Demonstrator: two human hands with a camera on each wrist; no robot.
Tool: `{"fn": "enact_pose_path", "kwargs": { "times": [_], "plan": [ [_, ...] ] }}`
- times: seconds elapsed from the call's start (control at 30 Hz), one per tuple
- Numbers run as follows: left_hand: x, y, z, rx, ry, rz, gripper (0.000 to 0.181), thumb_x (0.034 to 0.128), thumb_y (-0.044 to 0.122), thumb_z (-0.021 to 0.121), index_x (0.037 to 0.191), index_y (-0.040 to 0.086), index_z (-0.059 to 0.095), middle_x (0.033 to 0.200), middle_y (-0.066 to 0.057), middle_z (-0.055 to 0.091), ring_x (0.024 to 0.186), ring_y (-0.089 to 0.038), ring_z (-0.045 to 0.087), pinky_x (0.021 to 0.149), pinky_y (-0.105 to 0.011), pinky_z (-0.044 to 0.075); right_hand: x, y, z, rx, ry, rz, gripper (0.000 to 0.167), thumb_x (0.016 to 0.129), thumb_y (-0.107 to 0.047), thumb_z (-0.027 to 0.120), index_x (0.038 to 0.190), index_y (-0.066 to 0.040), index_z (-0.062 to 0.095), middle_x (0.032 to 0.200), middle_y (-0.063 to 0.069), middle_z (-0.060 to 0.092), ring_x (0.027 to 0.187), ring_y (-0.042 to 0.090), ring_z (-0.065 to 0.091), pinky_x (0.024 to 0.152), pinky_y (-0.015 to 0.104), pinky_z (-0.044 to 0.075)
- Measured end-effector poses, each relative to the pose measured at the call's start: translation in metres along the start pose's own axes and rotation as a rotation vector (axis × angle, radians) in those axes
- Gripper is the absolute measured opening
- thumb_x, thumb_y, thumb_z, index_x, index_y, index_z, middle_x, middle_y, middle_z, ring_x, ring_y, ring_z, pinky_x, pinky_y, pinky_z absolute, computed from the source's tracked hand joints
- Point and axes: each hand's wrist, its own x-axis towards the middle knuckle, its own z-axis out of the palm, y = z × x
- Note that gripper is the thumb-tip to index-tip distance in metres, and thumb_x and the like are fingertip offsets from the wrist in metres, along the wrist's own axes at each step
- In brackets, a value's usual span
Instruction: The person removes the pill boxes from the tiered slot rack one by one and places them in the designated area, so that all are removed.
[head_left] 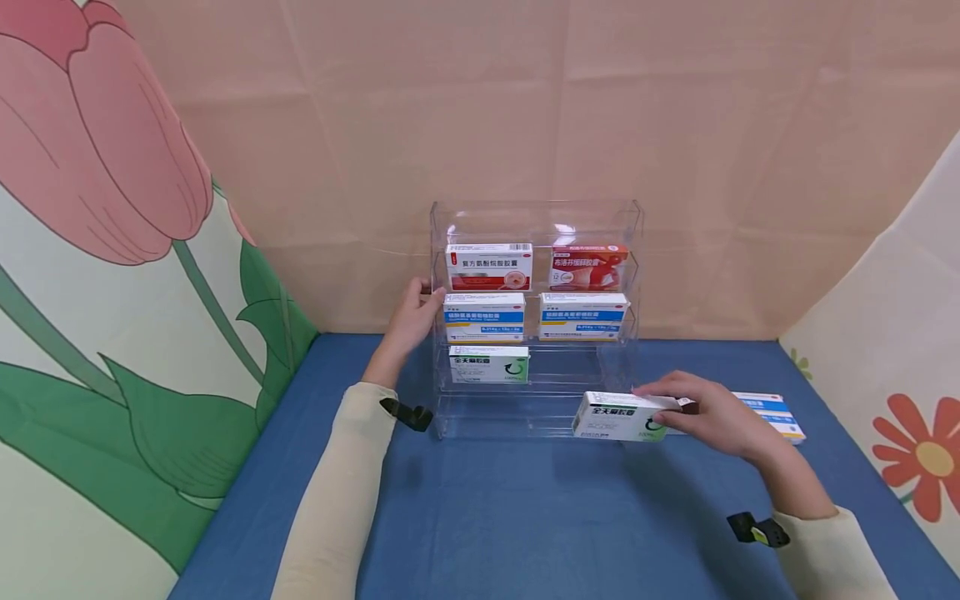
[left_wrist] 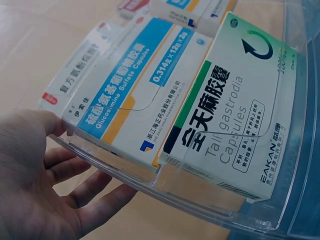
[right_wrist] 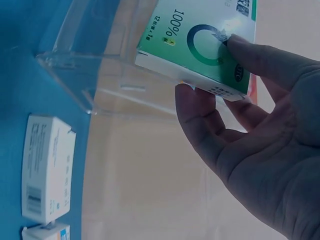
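Observation:
My right hand (head_left: 708, 408) pinches a white and green medicine box (head_left: 613, 417), thumb on its printed face and fingers behind. It is held in front of the lower right of a clear tiered display rack (head_left: 536, 406). My left hand (head_left: 412, 318) holds the rack's left side, thumb at the edge and fingers along the outer wall. A matching green and white box (left_wrist: 225, 110) sits in the rack. Above it stand two blue and white boxes (head_left: 484, 318). Higher up are a white and red box (head_left: 489, 267) and a red box (head_left: 588, 267).
To the right of the rack, blue and white boxes (head_left: 772, 415) lie on the blue tabletop (head_left: 495, 517), partly hidden by my right hand. A beige backdrop (head_left: 525, 108) rises behind, with flower-printed panels (head_left: 832, 333) at the sides.

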Motion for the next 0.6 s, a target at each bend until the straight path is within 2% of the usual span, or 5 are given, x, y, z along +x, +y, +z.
{"fn": "enact_pose_path", "kwargs": {
  "times": [0.4, 0.6],
  "plan": [
    [0.000, 0.001, -0.001, -0.004, -0.004, 0.009, 0.043, 0.1055, 0.037, 0.051, 0.135, 0.006, 0.043, 0.131, -0.016, 0.054, 0.117, -0.033, 0.056, 0.090, -0.049, 0.054, -0.015, 0.020, -0.010, -0.021, -0.048, 0.063, 0.042, 0.090, -0.015, 0.076, 0.131, -0.016, 0.067, 0.122, 0.009, 0.062, 0.104, 0.025, 0.059, 0.074, 0.028, 0.055],
    [0.000, 0.001, -0.001, 0.003, -0.004, 0.002, 0.044, 0.1053, 0.037, 0.051, 0.134, 0.006, 0.043, 0.131, -0.017, 0.054, 0.118, -0.033, 0.055, 0.091, -0.050, 0.054, -0.022, 0.032, -0.017, -0.028, -0.092, 0.061, 0.039, 0.091, -0.017, 0.076, 0.129, -0.016, 0.067, 0.122, 0.010, 0.064, 0.102, 0.023, 0.061, 0.072, 0.028, 0.055]
  ]
}}
